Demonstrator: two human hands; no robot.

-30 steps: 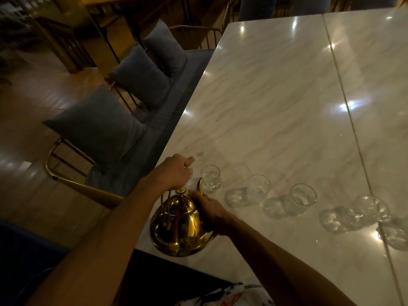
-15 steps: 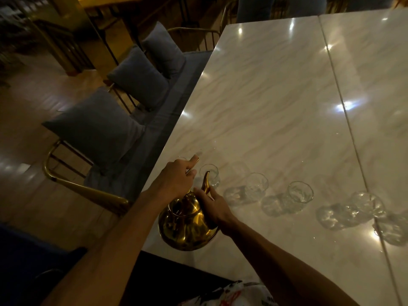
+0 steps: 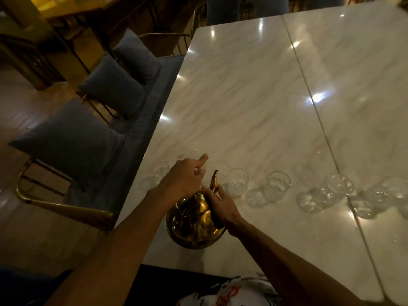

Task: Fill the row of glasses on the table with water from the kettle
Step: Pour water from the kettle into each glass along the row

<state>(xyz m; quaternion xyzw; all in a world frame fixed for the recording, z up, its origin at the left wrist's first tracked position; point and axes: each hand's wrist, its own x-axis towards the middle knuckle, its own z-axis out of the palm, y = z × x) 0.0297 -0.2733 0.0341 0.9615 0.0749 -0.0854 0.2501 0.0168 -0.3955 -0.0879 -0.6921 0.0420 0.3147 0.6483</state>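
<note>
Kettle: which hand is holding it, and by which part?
The left hand grips the gold kettle by its top handle; the right hand presses against the body beside the spout base.

Head camera looks steeply down, close over the marble table (image 3: 242, 96).
</note>
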